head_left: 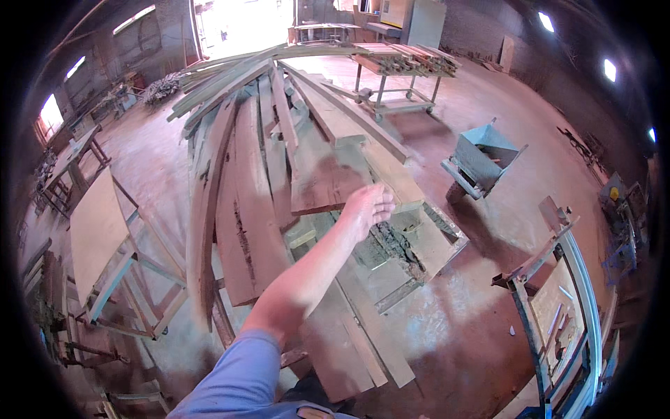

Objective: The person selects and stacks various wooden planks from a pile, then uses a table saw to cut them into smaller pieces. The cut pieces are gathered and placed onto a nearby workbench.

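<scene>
My left hand (368,209) reaches forward from a blue sleeve, over the near ends of stacked wooden planks. Its fingers are bent inward and pressed together; whatever lies inside them, if anything, is hidden. Just left of the hand is the sawn end of a wide brown plank (317,188), with a dark shadow across it. A paler plank (398,178) runs behind the fingers. Beneath the hand a rough, bark-edged strip (394,244) shows between lower boards. I cannot tell whether the hand touches any plank. My right hand is out of view.
Long boards (244,202) fan away toward a bright doorway. A wheeled cart (405,63) carries more timber. A metal hopper-shaped barrow (481,160) stands at right, a metal-framed table (558,314) nearer. On the left is a frame with a tan panel (98,230).
</scene>
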Available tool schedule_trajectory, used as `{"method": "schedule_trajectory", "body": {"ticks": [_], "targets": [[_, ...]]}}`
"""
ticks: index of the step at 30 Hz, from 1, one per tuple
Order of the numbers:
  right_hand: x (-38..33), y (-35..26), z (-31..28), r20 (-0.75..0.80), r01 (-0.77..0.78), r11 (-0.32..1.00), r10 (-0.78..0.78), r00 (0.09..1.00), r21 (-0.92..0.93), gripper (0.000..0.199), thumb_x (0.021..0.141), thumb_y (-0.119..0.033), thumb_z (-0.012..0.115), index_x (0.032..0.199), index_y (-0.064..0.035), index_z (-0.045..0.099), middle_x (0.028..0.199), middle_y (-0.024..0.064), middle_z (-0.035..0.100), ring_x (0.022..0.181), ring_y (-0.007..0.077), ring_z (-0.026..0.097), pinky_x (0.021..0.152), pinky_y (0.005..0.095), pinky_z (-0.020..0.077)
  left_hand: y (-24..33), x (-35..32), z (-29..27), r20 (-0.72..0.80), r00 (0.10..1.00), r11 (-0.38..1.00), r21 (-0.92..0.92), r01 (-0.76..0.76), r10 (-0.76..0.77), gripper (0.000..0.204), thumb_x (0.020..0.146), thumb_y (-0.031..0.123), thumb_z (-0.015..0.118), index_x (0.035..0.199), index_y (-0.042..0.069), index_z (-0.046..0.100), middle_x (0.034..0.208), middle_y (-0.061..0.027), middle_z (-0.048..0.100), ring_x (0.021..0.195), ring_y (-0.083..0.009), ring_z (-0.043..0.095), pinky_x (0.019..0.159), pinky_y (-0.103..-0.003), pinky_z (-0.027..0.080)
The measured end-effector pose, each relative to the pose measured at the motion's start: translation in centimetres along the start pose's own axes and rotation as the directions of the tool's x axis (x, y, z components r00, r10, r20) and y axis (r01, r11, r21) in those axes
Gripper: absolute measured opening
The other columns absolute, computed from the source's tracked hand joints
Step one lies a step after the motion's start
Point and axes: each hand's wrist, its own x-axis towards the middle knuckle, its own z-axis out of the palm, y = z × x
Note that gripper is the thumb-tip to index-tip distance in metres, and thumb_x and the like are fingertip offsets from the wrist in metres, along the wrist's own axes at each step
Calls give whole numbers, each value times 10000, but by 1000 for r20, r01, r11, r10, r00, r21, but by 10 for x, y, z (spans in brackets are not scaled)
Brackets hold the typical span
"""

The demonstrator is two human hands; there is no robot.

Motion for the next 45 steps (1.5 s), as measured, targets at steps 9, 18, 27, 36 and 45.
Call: {"method": "schedule_trajectory", "body": {"ticks": [9,18,27,36,45], "targets": [[32,163,-66,-72,-93,993,87,994,-77,261,993,-256,579,1053,-10,640,967,226,673,791,326,661,673,446,544,14,155,56,-72,997,991,-136,5,-15,922,918,463,687,1547,9,188,1561,-277,283,1341,-443,441,1044,-503,477],[1,155,-46,-178,-77,988,101,979,132,270,989,-372,567,1072,-115,576,892,105,655,688,253,607,593,413,511,7,155,44,-131,989,988,-126,-86,69,118,968,183,573,1050,101,595,961,-53,646,836,-215,629,729,-414,563],[-40,-107,-33,-108,285,958,-286,952,-25,304,1004,-309,547,895,-41,639,786,63,635,670,170,564,609,331,472,-73,-106,111,553,831,858,-451,245,53,259,996,185,568,1210,47,617,1210,-95,653,1190,-295,616,948,-439,508],[-59,-178,-10,7,506,792,-540,842,341,178,994,-164,517,977,-10,604,815,88,653,672,172,613,617,322,512,-140,-225,72,547,834,791,-541,286,73,376,995,204,574,1356,112,522,1256,-100,620,1186,-316,597,967,-468,473],[-108,-264,-3,259,627,592,-798,544,506,464,989,-450,594,1158,-18,599,985,120,671,824,186,630,707,337,514,-171,-308,142,728,685,800,-424,425,22,408,957,123,616,1353,79,527,1327,-125,598,1228,-342,584,1009,-479,449]]}}
